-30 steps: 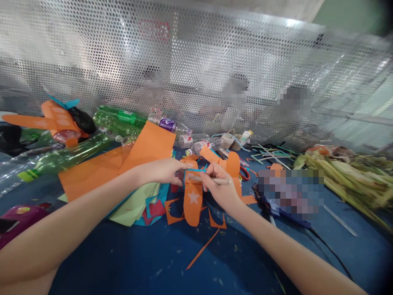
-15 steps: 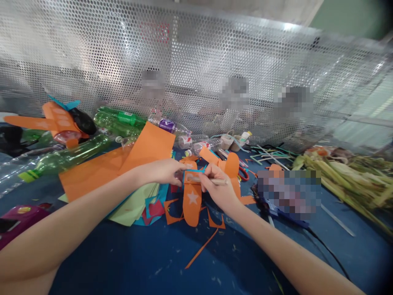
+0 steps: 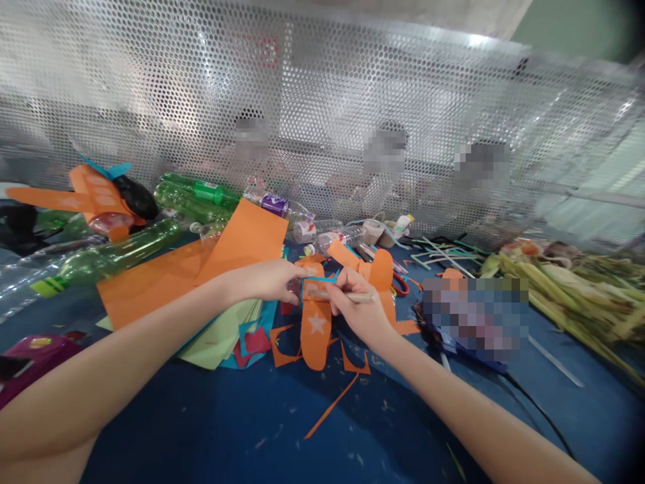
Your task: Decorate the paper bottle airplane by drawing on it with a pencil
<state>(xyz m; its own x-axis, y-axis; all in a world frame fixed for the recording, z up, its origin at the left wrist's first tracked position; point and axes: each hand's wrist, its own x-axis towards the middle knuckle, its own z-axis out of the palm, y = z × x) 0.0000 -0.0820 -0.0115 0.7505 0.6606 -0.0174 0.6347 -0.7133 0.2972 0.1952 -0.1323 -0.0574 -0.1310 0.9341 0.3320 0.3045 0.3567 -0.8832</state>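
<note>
An orange model airplane (image 3: 316, 346) with a white star on its wing and a blue strip across its body lies in front of me. My left hand (image 3: 269, 281) is closed on the left end of its body, where clear plastic shows between thumb and fingers. In my right hand (image 3: 357, 312), a pale pen (image 3: 359, 296) is pinched, its tip end over light marks on the orange body. Orange paper scraps (image 3: 285, 349) lie around the wing. Just right of my right hand is another orange cutout shape (image 3: 381, 272).
Orange sheets (image 3: 246, 242) and pale green paper (image 3: 216, 343) lie at left, with plastic bottles (image 3: 125, 252) behind. A second orange airplane (image 3: 93, 191) stands far left. Red-handled scissors (image 3: 402, 285), a blue pouch-like item (image 3: 474, 353) and corn husks (image 3: 554, 296) are at right. A perforated metal screen (image 3: 322, 101) rises behind.
Almost nothing differs. Both hands stay in place on the airplane and the pen, with at most a tiny shift of the pen.
</note>
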